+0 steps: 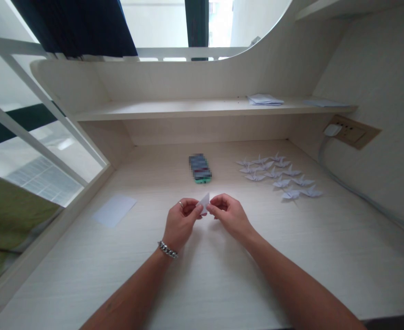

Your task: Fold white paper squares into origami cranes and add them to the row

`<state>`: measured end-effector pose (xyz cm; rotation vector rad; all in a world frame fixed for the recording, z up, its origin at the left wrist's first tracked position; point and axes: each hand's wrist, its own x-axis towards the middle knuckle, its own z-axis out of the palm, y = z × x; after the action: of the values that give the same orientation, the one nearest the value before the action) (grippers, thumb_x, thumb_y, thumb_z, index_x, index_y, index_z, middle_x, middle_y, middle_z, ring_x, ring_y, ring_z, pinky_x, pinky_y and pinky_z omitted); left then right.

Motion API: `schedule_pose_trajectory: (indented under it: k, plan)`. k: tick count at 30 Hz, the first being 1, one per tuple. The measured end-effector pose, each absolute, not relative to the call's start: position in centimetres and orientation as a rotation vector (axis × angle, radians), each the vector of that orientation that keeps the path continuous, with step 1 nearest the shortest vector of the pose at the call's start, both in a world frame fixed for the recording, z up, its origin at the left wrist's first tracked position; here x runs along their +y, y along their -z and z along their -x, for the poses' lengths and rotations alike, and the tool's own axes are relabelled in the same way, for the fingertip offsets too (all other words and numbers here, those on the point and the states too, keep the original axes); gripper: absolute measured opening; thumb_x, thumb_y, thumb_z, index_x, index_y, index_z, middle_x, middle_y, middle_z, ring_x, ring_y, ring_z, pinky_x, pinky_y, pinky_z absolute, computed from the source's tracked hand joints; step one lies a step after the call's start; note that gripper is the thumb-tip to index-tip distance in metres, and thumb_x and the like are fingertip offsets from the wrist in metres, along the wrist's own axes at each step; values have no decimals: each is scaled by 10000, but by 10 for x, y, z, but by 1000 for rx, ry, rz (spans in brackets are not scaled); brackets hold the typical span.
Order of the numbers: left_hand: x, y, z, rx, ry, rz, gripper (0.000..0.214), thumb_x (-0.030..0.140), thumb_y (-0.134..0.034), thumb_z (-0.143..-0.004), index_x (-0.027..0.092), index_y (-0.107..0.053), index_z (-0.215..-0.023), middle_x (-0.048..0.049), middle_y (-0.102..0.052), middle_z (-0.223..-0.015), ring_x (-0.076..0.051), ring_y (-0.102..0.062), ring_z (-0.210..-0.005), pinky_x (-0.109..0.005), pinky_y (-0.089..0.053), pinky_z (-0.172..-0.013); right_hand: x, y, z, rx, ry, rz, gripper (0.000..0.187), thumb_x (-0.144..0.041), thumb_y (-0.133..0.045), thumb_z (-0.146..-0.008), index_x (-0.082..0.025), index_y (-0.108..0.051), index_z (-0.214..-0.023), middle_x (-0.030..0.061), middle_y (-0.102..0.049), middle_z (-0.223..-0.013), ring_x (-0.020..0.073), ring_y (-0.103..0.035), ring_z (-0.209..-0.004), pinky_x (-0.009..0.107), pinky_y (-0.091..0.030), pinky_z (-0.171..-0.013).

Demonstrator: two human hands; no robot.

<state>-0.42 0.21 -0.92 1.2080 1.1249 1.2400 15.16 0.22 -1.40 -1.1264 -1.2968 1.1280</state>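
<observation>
Held up between both hands is a small folded piece of white paper (204,202), pinched at its lower part by the fingertips. My left hand (180,221) wears a ring and a chain bracelet, and my right hand (230,215) faces it from the other side. Both hover over the pale wood desk (257,261). Beyond them, to the right, lie several white origami cranes (277,176). A flat white paper sheet (114,210) lies to the left of my hands.
A blurred, unreadable object with a green base (200,168) lies ahead of my hands. Above the desk runs a shelf (188,110) holding a stack of white paper (265,99). A wall socket (351,131) with a plugged-in cable (346,176) is at right. A window railing (33,137) borders the left.
</observation>
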Motion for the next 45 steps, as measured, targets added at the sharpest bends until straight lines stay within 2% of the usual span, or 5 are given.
schedule_pose_trajectory:
  k: [6, 14, 32, 40, 45]
  plan:
    - [0, 8, 2, 1090, -1213, -1168, 294, 299, -771, -700, 124, -584, -845, -39, -712, -711, -175, -702, -665, -280, -565, -632, -5, 10, -147, -1351, -943, 1181, 116, -275, -665, -786, -159, -663, -791, 42, -692, -761, 166, -649, -676, 280, -511, -633]
    - [-4, 6, -1, 984, -1187, -1094, 296, 390, -707, -769, 115, -627, -842, -48, -705, -787, -182, -707, -751, -325, -596, -730, -6, 12, -145, -1343, -782, 1180, 120, -220, -657, -796, -189, -751, -864, 54, -725, -865, 179, -681, -762, 285, -553, -686]
    - [-5, 5, -2, 902, -1182, -1115, 295, 330, -765, -725, 131, -603, -870, -40, -690, -876, -175, -684, -822, -352, -599, -764, -13, 7, -141, -1297, -824, 1151, 127, -300, -671, -799, -177, -694, -821, 52, -693, -862, 181, -657, -775, 288, -551, -660]
    - [-3, 7, -1, 886, -1201, -1099, 298, 331, -759, -731, 133, -598, -885, -49, -697, -890, -197, -690, -859, -386, -585, -810, -14, 5, -142, -1344, -799, 1114, 152, -240, -653, -810, -211, -741, -930, 66, -684, -949, 188, -651, -867, 289, -555, -709]
    - [-4, 6, -1, 876, -1201, -1105, 276, 306, -755, -739, 129, -604, -886, -67, -707, -948, -205, -689, -885, -407, -581, -831, -14, 4, -142, -1333, -820, 1131, 117, -240, -660, -799, -197, -737, -876, 63, -680, -936, 182, -652, -847, 278, -548, -683]
